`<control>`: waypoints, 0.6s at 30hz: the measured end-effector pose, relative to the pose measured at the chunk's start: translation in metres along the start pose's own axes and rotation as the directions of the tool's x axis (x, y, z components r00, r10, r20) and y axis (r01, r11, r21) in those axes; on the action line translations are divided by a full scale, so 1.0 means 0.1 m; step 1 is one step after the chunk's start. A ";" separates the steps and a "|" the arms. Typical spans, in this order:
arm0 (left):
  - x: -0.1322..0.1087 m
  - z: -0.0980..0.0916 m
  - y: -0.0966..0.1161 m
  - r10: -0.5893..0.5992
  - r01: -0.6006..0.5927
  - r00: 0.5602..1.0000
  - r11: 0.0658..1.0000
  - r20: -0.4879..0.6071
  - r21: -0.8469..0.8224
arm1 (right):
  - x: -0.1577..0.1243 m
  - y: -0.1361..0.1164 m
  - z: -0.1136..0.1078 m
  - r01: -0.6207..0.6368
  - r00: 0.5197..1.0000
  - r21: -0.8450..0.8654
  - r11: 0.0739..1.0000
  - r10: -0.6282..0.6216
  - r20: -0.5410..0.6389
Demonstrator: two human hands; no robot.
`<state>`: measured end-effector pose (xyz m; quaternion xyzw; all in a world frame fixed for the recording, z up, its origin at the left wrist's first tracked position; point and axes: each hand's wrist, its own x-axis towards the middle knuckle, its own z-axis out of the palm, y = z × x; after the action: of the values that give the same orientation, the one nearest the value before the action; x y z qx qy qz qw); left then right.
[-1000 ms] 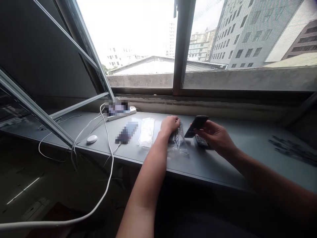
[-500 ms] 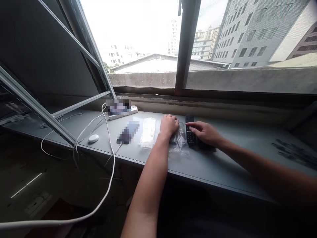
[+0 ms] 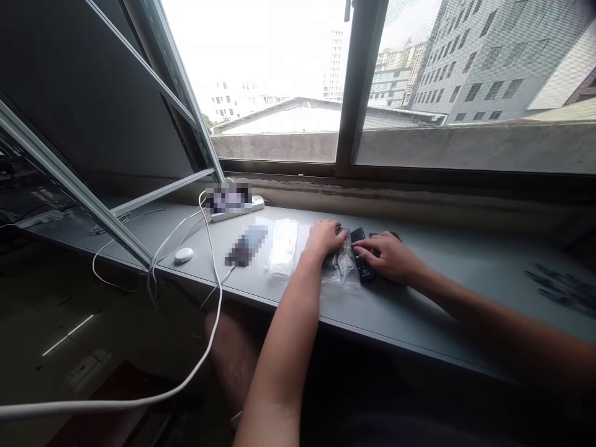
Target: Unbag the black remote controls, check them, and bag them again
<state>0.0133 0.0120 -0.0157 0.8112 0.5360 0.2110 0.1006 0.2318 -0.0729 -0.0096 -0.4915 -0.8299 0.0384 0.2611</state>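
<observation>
My left hand (image 3: 325, 238) rests on a clear plastic bag (image 3: 343, 268), its fingers curled over the bag's upper part. Something dark shows through the plastic, partly hidden by this hand. Just right of the bag lies a black remote control (image 3: 364, 268) with rows of small buttons. My right hand (image 3: 390, 256) has its thumb and forefinger on the remote's right side and upper face, and the remaining fingers are bent. Another flat dark object (image 3: 395, 236) sticks out behind my right hand, mostly covered by it.
White plastic packets (image 3: 282, 248) lie left of my left forearm. Further left are a blurred-out phone-like item (image 3: 246, 245) with a cable, a white round device (image 3: 184, 255), a power strip (image 3: 237, 208) and a white cable (image 3: 215, 298). Several dark thin items (image 3: 561, 288) lie right.
The remote control has turned, its top end swinging left and its lower end right. More of the dark object behind my right hand shows. The whole view has shifted slightly.
</observation>
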 end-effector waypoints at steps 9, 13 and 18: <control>0.04 -0.02 -0.01 -0.014 0.014 1.000 1.000 0.017 0.002 | -0.13 0.11 0.08 0.016 0.997 -0.090 0.996 -0.023 -0.075; 0.04 -0.04 -0.02 -0.015 0.015 1.000 1.000 0.018 0.004 | -0.21 0.07 0.04 0.019 0.991 -0.135 0.991 -0.036 -0.130; 0.03 -0.05 0.00 -0.013 0.013 1.000 1.000 0.020 0.003 | -0.25 -0.10 -0.06 0.154 0.970 -0.073 0.985 -0.165 -0.176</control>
<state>0.0118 0.0147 -0.0102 0.8098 0.5407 0.2014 0.1064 0.2358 -0.1004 -0.0113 -0.4322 -0.8402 -0.0520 0.3235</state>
